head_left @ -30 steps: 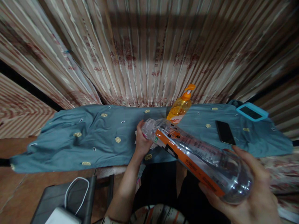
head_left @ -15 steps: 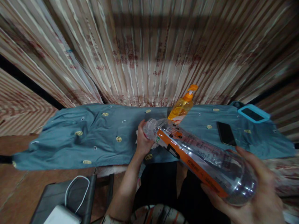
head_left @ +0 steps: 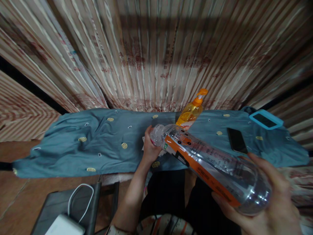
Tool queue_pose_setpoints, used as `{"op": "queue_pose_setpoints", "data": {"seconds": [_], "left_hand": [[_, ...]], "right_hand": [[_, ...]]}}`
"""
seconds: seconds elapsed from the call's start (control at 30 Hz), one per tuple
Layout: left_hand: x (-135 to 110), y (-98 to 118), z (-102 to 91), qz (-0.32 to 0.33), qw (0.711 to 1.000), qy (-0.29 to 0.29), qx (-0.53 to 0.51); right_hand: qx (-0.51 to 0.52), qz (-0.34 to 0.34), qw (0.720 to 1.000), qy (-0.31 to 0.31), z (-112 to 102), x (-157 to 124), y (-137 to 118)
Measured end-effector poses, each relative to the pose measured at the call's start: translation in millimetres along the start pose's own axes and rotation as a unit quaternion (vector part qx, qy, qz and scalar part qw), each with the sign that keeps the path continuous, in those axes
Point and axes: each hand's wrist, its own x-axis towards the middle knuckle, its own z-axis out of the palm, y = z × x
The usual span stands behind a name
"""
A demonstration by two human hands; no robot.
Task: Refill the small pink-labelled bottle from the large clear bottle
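My right hand (head_left: 269, 205) is wrapped round the base of a large clear plastic bottle (head_left: 210, 163) with an orange label, held tilted with its neck pointing away and down. My left hand (head_left: 150, 147) is closed beside the bottle's mouth, over something white on the blue cloth; I cannot make out what it holds. An orange pump bottle (head_left: 192, 112) stands just behind the clear bottle's neck.
A blue patterned cloth (head_left: 85, 147) covers the table in front of a striped curtain. A black phone (head_left: 236, 140) and a blue-cased device (head_left: 266, 119) lie at the right. Below left, a white cable and charger (head_left: 65, 223) rest on a dark stool.
The clear bottle's base and my right hand have drifted slightly right and down. My left hand stays at the bottle's mouth.
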Motion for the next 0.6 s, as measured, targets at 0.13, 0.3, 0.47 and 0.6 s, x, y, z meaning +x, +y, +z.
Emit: {"op": "queue_pose_setpoints", "data": {"seconds": [0.13,0.3,0.47,0.6], "left_hand": [[0,0,-0.3,0.001,1.000,-0.005,0.004],[0,0,0.0,-0.001,1.000,-0.005,0.004],[0,-1,0.8,0.001,1.000,-0.001,0.008],[0,-1,0.6,-0.001,1.000,-0.001,0.011]], "right_hand": [[-0.009,0.041,0.999,-0.020,-4,4,-8],[-0.007,0.013,1.000,-0.019,-4,8,-6],[-0.004,-0.009,1.000,0.000,-2,7,3],[-0.001,-0.011,1.000,0.006,0,6,6]]}}
